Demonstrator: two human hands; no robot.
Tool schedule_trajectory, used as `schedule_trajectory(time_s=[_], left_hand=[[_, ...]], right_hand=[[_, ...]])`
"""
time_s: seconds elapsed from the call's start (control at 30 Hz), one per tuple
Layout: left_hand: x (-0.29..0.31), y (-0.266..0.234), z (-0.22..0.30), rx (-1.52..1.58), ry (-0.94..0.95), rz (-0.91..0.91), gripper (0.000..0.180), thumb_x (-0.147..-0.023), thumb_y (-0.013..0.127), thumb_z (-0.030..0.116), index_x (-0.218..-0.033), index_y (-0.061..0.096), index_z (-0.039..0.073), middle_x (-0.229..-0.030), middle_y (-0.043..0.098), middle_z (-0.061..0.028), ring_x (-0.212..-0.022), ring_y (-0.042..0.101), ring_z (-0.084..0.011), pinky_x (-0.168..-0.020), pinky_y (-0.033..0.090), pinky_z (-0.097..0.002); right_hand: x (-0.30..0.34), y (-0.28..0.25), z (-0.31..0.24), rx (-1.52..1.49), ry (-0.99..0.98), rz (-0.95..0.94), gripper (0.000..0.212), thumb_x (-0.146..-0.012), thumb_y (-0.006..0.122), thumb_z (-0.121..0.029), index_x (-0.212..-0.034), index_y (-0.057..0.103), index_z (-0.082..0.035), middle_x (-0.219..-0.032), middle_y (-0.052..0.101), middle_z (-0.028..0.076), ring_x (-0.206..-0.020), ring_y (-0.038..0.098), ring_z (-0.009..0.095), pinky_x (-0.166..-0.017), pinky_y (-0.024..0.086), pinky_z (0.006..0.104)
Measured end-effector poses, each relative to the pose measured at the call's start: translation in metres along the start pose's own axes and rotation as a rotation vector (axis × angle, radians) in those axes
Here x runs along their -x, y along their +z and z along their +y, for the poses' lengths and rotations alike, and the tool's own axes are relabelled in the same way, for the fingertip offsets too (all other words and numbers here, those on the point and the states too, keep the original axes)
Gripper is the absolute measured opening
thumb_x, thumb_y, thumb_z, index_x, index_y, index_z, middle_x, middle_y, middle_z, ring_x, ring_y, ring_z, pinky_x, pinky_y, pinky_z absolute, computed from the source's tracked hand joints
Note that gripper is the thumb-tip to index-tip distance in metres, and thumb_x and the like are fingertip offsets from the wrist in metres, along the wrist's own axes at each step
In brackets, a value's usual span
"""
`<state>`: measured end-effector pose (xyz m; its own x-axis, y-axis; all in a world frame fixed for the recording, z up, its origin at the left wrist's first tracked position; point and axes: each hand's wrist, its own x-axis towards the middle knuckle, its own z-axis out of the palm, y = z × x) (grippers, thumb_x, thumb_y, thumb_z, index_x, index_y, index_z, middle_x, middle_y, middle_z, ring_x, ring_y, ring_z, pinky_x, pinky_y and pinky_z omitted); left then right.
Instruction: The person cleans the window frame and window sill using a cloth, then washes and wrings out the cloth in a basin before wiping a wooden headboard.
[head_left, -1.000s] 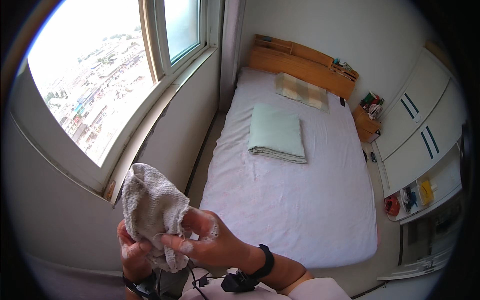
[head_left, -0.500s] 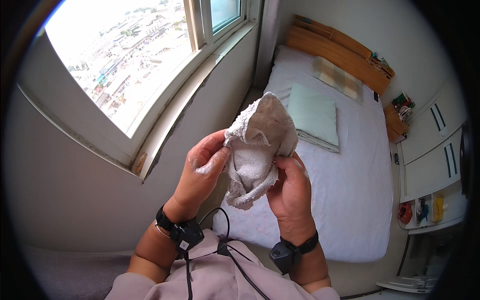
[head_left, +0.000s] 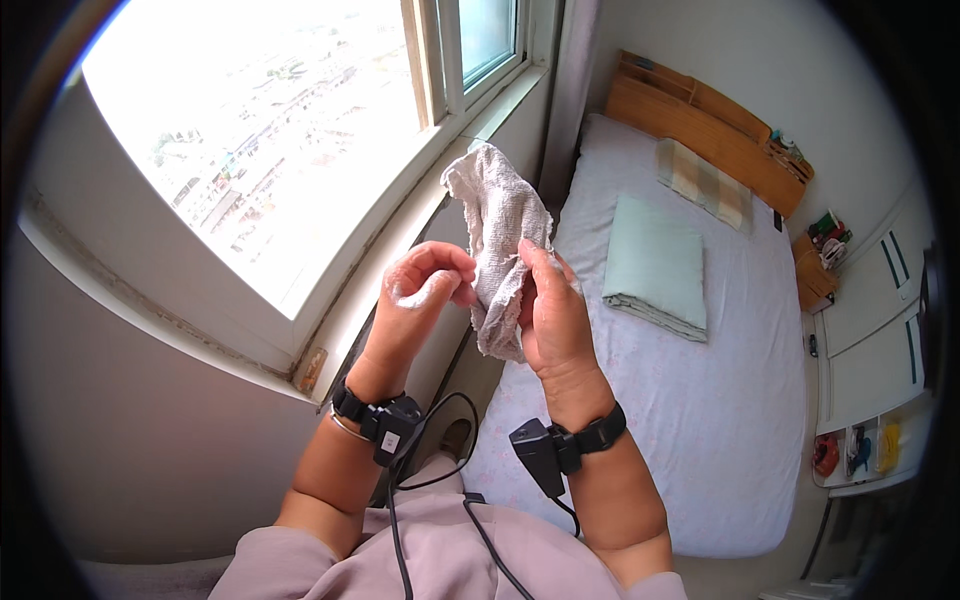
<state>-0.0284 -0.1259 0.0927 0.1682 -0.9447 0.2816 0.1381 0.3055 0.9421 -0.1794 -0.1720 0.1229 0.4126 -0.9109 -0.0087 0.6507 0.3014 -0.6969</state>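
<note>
A crumpled, greyish-white cloth rag (head_left: 505, 235) with frayed edges is up in front of me, folded into a long narrow shape. My right hand (head_left: 555, 310) grips its right side, thumb lying on the front. At the rag's left edge, the fingers and thumb of my left hand (head_left: 415, 295) are curled into a pinch; the small bit of cloth there is mostly hidden by the fingertips. Whitish residue coats the left thumb and its base. Each wrist wears a black strapped device, the left one (head_left: 392, 425) and the right one (head_left: 560, 445), with cables.
A bright window (head_left: 260, 160) with a pale sill (head_left: 400, 225) runs along my left. To the right stands a bed (head_left: 660, 440) with a folded light-green quilt (head_left: 655, 265), a plaid pillow (head_left: 703, 185) and a wooden headboard (head_left: 690, 110). White cabinets (head_left: 870, 350) line the far right.
The rag has gone from spread open between both hands to a narrower fold, raised and shifted toward the window. My view has turned slightly, and the bed sits further right and lower.
</note>
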Motion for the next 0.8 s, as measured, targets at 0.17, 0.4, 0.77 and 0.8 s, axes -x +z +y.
schedule_trajectory(time_s=[0.17,0.4,0.77,0.8], left_hand=[[-0.022,-0.032,0.003,-0.752,-0.063,-0.241,0.014,-0.087,0.054,0.007,-0.096,0.063,0.001,-0.086,0.065,-0.0104,-0.081,0.063,-0.0181,-0.074,0.050,-0.0309],[-0.018,-0.059,-0.003,-1.242,0.443,-0.339,0.019,-0.077,0.063,0.012,-0.095,0.063,0.006,-0.093,0.064,-0.0112,-0.089,0.061,-0.0307,-0.079,0.048,-0.0394],[-0.006,-0.064,-0.008,-0.983,-0.054,-0.216,0.012,-0.075,0.066,0.008,-0.084,0.064,0.000,-0.076,0.066,-0.0105,-0.068,0.062,-0.0280,-0.065,0.048,-0.0310],[-0.001,-0.061,-0.024,-0.389,-0.154,-0.022,0.006,-0.079,0.059,0.001,-0.081,0.064,-0.002,-0.073,0.066,-0.0061,-0.062,0.060,-0.0169,-0.061,0.047,-0.0262]], right_hand=[[-0.030,0.017,0.028,0.658,-0.268,-0.297,0.032,-0.093,0.053,-0.026,-0.087,0.060,0.005,-0.078,0.055,0.008,-0.076,0.051,0.014,-0.071,0.044,0.0287],[-0.063,0.021,0.069,0.441,0.179,-0.497,0.027,-0.092,0.055,-0.020,-0.102,0.064,0.003,-0.098,0.067,0.005,-0.092,0.058,0.011,-0.086,0.046,0.0272],[-0.038,0.026,0.083,0.224,0.064,-0.215,0.032,-0.097,0.054,-0.025,-0.102,0.065,0.004,-0.094,0.064,-0.001,-0.087,0.056,0.006,-0.081,0.046,0.0223],[-0.040,0.023,0.089,0.166,-0.027,-0.180,0.032,-0.097,0.053,-0.026,-0.102,0.066,0.002,-0.094,0.065,0.000,-0.084,0.057,0.006,-0.076,0.047,0.0216]])
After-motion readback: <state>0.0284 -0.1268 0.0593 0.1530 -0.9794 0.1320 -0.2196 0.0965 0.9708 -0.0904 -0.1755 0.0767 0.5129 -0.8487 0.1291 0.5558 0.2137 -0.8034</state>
